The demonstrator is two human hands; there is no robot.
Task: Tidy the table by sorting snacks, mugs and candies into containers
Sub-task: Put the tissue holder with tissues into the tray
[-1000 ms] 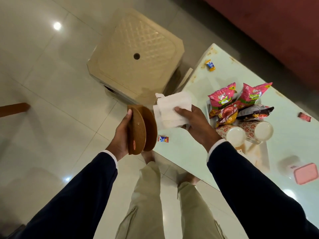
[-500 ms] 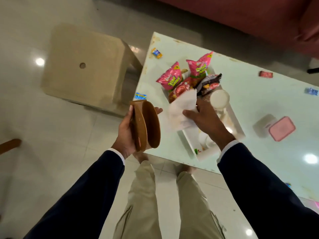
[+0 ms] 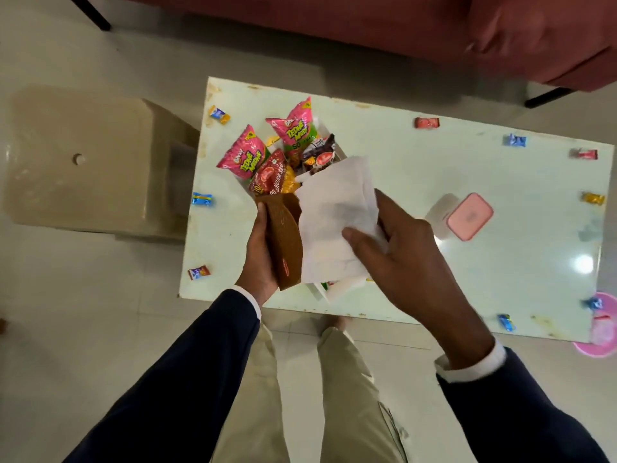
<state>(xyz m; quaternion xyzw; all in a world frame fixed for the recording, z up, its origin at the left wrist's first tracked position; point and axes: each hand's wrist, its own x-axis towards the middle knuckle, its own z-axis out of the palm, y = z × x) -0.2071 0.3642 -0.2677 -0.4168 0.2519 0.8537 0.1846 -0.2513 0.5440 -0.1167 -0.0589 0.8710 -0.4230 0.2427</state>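
Observation:
My left hand (image 3: 258,259) grips a brown round plate (image 3: 285,235) held on edge above the pale green table (image 3: 434,182). My right hand (image 3: 397,259) holds a white tissue (image 3: 337,222) pressed against the plate's face. Behind them a white tray (image 3: 329,290) carries pink snack packets (image 3: 242,155), a red packet (image 3: 272,177) and a dark packet (image 3: 319,157). The hands and tissue hide the mugs. Wrapped candies lie scattered on the table, such as a blue one (image 3: 202,198), a red one (image 3: 426,122) and a yellow one (image 3: 592,198).
A white box with a pink lid (image 3: 469,217) stands on the table's right half. A beige plastic stool (image 3: 90,158) sits left of the table. A pink bowl (image 3: 601,325) shows at the right edge. A red sofa (image 3: 434,25) runs along the far side.
The view has swung right and centred on the table. Both hands moved over the tray, and the tissue came up against the brown plate.

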